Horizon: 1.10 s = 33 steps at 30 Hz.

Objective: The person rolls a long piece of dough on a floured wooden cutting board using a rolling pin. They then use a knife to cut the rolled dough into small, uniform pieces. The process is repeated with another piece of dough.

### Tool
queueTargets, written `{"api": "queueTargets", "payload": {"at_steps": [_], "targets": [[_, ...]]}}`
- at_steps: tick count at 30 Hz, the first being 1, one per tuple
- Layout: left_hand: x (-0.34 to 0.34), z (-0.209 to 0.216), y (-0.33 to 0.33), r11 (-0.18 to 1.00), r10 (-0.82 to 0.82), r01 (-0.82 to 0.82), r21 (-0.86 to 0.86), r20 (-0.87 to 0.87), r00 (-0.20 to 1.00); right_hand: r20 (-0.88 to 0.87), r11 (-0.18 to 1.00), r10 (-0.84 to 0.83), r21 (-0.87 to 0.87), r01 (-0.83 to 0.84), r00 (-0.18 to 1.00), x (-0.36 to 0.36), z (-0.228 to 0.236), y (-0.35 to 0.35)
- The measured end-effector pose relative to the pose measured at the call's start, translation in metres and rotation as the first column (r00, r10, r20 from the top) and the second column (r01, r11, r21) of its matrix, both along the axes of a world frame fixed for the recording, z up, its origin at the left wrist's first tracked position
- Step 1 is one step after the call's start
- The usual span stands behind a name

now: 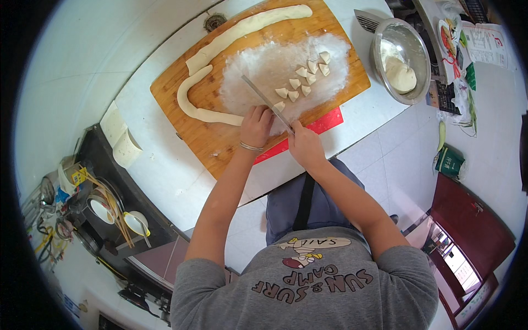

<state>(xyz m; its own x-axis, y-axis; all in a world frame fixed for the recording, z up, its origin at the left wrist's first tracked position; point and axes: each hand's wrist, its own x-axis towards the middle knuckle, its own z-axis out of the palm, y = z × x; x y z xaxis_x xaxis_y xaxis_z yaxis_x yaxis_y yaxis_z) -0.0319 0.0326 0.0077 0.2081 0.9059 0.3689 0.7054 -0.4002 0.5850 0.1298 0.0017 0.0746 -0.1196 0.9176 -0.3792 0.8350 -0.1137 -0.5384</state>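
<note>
My right hand (305, 146) is closed round the handle of a knife (265, 100), whose narrow blade slants away to the upper left over the cutting board. Beside the blade, my left hand (257, 127), with bands on its wrist, grips the end of a dough rope (212, 115). That rope curves back along the left of the wooden cutting board (195, 147). One cut dough piece (279, 106) lies just right of the blade. Farther right, several small dough pieces (294, 83) are scattered on white flour (253, 60). My left fingertips are partly hidden.
A thicker dough strip (247, 27) stretches along the board's far edge. Right of the board stands a metal bowl (422, 71) with a dough lump (400, 75) inside. A red flat thing (327, 121) shows under the board's near edge. Bowls and chopsticks (113, 206) sit at left.
</note>
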Motion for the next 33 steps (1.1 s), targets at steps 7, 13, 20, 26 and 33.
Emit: {"api": "queueTargets", "payload": {"at_steps": [7, 13, 20, 26, 33], "targets": [[-0.007, 0.003, -0.001, 0.996, -0.039, 0.043, -0.078, 0.043, 0.998, 0.090, 0.987, -0.031, -0.156, 0.045, 0.995, -0.013, -0.015, 0.012], [-0.028, 0.007, 0.001, 0.993, 0.039, -0.040, -0.111, -0.014, 0.999, -0.032, 0.996, -0.089, 0.017, 0.089, 0.996, -0.003, -0.031, 0.023], [-0.033, -0.002, 0.018, 0.963, 0.153, -0.154, -0.220, -0.019, 0.988, -0.077, 0.997, -0.051, 0.046, 0.055, 0.996, -0.020, 0.007, 0.026], [-0.033, -0.006, 0.017, 0.967, 0.162, -0.157, -0.202, 0.011, 0.987, 0.002, 1.000, 0.016, 0.015, -0.016, 1.000, -0.033, 0.004, 0.022], [-0.038, 0.006, 0.014, 0.971, 0.132, -0.139, -0.192, -0.051, 0.990, 0.090, 0.996, 0.021, -0.086, -0.014, 0.996, -0.042, -0.007, 0.033]]}}
